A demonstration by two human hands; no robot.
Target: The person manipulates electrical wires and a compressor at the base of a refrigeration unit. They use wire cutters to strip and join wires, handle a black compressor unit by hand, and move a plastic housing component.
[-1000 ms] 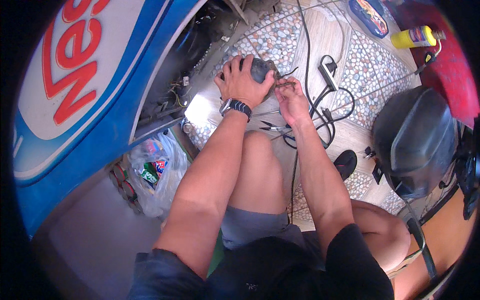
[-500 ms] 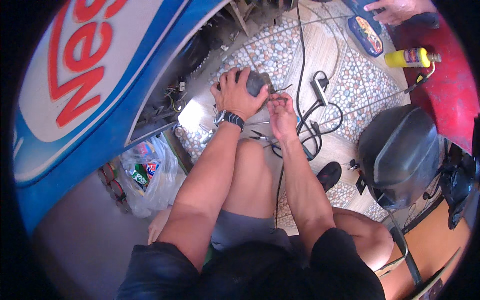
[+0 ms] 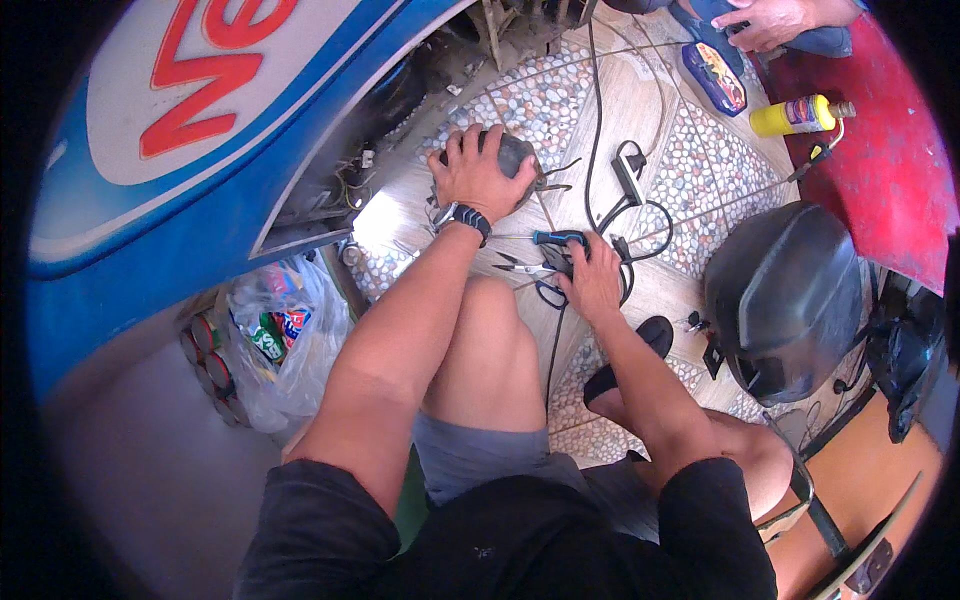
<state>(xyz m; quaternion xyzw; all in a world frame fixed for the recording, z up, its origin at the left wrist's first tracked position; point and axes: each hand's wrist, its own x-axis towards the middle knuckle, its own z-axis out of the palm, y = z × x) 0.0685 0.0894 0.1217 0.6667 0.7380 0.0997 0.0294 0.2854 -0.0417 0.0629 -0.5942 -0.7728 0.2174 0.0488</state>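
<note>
My left hand [image 3: 474, 184] is wrapped over a dark, rounded part [image 3: 514, 157] on the floor, fingers spread across its top. Thin wires [image 3: 556, 186] stick out from the part's right side. Lower down, my right hand [image 3: 596, 280] reaches into a cluster of tools, thumb and index finger apart around dark handles. Just beyond its fingertips lies a screwdriver [image 3: 560, 238] with a blue and black handle. Scissors [image 3: 522, 267] with open blades lie beside my right thumb; my fingers partly hide the handles there.
A blue cabinet [image 3: 120, 235] with an open lower bay stands at left, a plastic bag [image 3: 310, 345] beside it. A power strip [image 3: 629, 175] and black cables lie on the pebbled floor. At right are a black case [image 3: 785, 300], a yellow bottle [image 3: 797, 116] and another person's hand [image 3: 765, 22].
My right hand has let go of the wires and moved down to the tools. My left hand stays on the dark part. The view has shifted slightly.
</note>
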